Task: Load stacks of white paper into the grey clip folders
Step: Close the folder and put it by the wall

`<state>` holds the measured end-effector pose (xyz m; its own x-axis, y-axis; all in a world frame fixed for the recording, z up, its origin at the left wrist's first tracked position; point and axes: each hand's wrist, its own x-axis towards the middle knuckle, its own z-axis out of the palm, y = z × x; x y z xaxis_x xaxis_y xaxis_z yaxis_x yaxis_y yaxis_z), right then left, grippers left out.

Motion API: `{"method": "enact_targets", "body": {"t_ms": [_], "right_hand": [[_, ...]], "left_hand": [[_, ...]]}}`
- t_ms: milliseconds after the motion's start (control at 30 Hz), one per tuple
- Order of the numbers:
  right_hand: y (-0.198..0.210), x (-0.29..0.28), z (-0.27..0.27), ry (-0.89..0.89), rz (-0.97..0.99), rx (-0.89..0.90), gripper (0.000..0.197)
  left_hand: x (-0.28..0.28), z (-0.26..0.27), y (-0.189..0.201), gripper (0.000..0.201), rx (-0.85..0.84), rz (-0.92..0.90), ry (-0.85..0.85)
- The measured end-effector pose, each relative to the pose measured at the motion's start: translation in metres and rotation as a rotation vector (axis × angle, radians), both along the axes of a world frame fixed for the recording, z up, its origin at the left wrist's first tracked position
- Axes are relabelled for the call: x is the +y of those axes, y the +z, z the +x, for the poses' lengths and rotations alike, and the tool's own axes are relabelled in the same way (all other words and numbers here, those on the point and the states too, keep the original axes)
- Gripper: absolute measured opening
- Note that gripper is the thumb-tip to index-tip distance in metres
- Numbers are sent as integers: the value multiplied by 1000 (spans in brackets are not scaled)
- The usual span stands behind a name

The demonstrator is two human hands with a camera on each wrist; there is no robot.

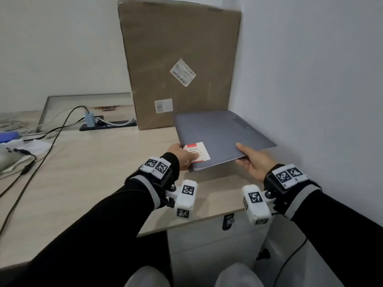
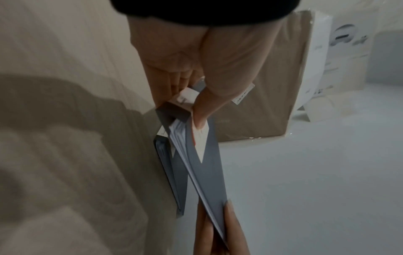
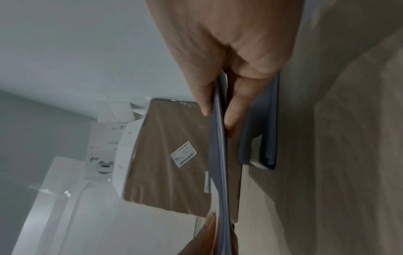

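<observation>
A grey clip folder, closed with white paper inside, is held a little above the desk's right corner. My left hand pinches its near left corner, thumb on the white and red label. My right hand grips the near right edge, thumb on top and fingers beneath. The left wrist view shows the folder edge-on with paper sheets between the covers. Another grey folder lies on the desk under it, also visible as the lower folder in the right wrist view, beneath the held folder.
A big cardboard box stands upright just behind the folders, against the wall corner. A power strip with cables, a metal tray and loose items lie at the desk's left. A drawer lock sits below the desk's front edge.
</observation>
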<state>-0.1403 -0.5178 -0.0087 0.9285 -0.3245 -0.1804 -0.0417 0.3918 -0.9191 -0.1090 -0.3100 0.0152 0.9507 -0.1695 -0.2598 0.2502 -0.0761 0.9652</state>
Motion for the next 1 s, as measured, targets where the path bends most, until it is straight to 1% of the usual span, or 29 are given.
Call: {"method": "enact_targets", "body": {"t_ms": [33, 67, 100, 167, 300, 400, 467, 567, 667, 767, 800, 833, 867, 900, 933, 1000], "right_hand": [[-4, -6, 6, -18, 14, 15, 38], [-7, -11, 12, -29, 25, 26, 41], [-9, -16, 17, -37, 37, 35, 44], [-12, -25, 30, -50, 67, 45, 43], [-25, -37, 51, -22, 141, 91, 33], [-32, -43, 59, 47, 45, 246, 19], [-34, -47, 65, 69, -3, 294, 12], [-33, -57, 81, 1, -5, 264, 14], [-33, -63, 98, -72, -8, 256, 17], [-34, -64, 107, -66, 18, 264, 6], [-37, -66, 109, -57, 0, 256, 13], [-41, -67, 112, -41, -47, 259, 27], [-43, -68, 113, -42, -90, 265, 39], [-46, -70, 116, -35, -117, 275, 46], [-48, -72, 118, -41, -128, 280, 48], [-47, -74, 122, -40, -110, 317, 40]], "left_hand": [[-8, 9, -1, 36, 4, 25, 3], [-15, 17, -1, 42, 9, 47, -2], [-22, 27, -3, 43, 6, 64, -6], [-34, 44, -5, 42, 9, 98, -8], [-48, 76, -22, 39, 52, 159, -14], [-52, 95, -41, 38, 42, 234, -11], [-55, 106, -49, 40, 26, 239, -6], [-60, 115, -51, 42, 40, 160, -37], [-65, 125, -50, 43, -3, 247, -57], [-67, 137, -51, 48, -9, 335, -91], [-68, 141, -53, 47, -16, 369, -102], [-68, 143, -53, 48, -24, 407, -120], [-68, 149, -57, 53, -34, 439, -128], [-67, 149, -57, 57, -37, 479, -151], [-67, 150, -58, 59, -40, 496, -161], [-67, 151, -60, 52, -41, 495, -182]]}}
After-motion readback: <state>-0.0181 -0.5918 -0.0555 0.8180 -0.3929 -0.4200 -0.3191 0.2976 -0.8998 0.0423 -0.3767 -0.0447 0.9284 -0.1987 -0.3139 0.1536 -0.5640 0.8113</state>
